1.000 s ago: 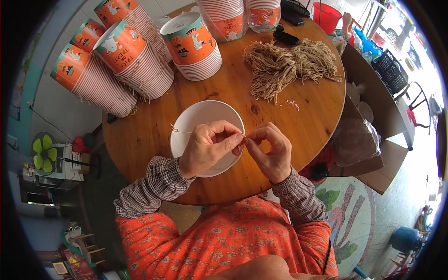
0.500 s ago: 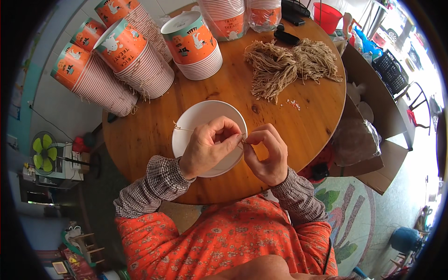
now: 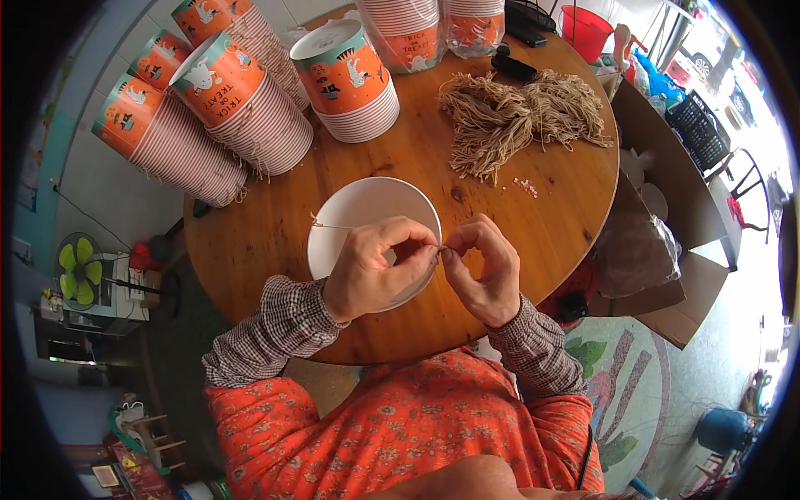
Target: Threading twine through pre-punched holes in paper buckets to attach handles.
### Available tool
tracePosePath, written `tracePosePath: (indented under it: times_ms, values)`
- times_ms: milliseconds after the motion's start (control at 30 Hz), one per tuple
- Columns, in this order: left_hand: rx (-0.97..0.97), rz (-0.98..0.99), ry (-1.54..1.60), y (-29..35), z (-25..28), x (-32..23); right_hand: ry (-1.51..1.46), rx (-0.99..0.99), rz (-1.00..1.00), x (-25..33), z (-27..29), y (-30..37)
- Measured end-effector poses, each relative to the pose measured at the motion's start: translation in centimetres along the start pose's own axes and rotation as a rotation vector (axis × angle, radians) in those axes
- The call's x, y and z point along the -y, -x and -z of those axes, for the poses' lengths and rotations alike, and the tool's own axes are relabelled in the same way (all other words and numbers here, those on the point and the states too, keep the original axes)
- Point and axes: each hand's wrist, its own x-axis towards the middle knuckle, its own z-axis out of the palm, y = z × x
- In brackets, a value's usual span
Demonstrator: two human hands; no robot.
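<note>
Up close, the left hand (image 3: pixel 375 271) and right hand (image 3: pixel 483 267) meet fingertip to fingertip over the near edge of a white paper bowl (image 3: pixel 358 217) on the round wooden bench (image 3: pixel 500 208). Both grips are pinched shut on a thin tan string (image 3: pixel 333 225), which runs leftward from the fingers across the bowl's rim; the piece between the fingertips is too fine to make out. The left hand covers much of the bowl's near side. Beyond the bowl lies a loose heap of tan strings (image 3: pixel 517 117), well apart from the hands. Stacks of orange printed paper cups (image 3: pixel 225 108) lean along the far left edge of the bench, one upright stack (image 3: pixel 350 79) just behind the bowl. A brown cardboard box (image 3: pixel 667 250) stands to the right, partly cut off by the bench edge.
</note>
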Motion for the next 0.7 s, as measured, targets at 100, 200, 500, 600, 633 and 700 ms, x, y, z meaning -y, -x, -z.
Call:
tracePosePath:
  times_ms: [100,200,500,600,633,700]
  values:
    - [0.047,0.195,0.298,0.3,0.0,0.8,0.000,0.008,0.000,0.2,-0.1,-0.1]
    - [0.182,0.553,0.687,-0.1,0.8,0.4,-0.017,0.004,-0.028,0.5,-0.3,-0.2]
    - [0.115,0.679,1.163,0.0,0.6,1.8,0.062,-0.142,0.136,-0.2,-0.9,0.1]
    - [0.122,0.668,1.150,0.0,0.4,1.4,0.143,-0.117,0.222,0.1,-0.7,-0.2]
    - [0.123,0.667,1.150,0.0,0.3,1.6,0.144,-0.117,0.222,0.0,-0.6,-0.3]
    - [0.082,0.667,1.101,0.3,0.1,1.9,0.167,-0.130,0.260,-0.3,-0.5,-0.3]
